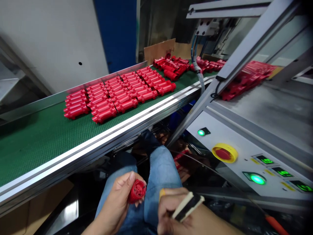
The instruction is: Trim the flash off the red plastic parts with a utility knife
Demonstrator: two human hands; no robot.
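While the left hand [113,202] rests above the person's lap, its fingers [127,180] are closed around a red moulded plastic cylinder [137,191], with the cylinder's recessed end face turned upward. The task's part sits right in that grip, just beside the right hand [172,209]. The right fingers [166,203] are closed on a flat cream-and-black strip tool [187,206], though its exact kind cannot be told from this view. A yellow wrap [161,195] covers part of 1 right finger. Directly below the fingers of both hands are the person's blue jeans [160,173].

Just right of the right fingers, a red tool handle [276,225] pokes in at the frame's lower edge, and a thin dark cable [207,169] arcs above it. Ahead of the fingers and to the left, a green conveyor belt [34,147] with aluminium side rails carries tidy rows of red cylinders [119,96], lying side by side and touching. Farther from the fingers along the belt, a loose heap of red parts [171,67] lies against a cardboard sheet [158,50].

To the right of the fingers stands a grey control panel [234,140] with a red emergency stop button [223,152] in a yellow collar, 2 lit green lamps [258,179] and 3 green digital readouts [265,159]. Beyond it, more red parts [246,80] are piled behind an aluminium frame [242,49].
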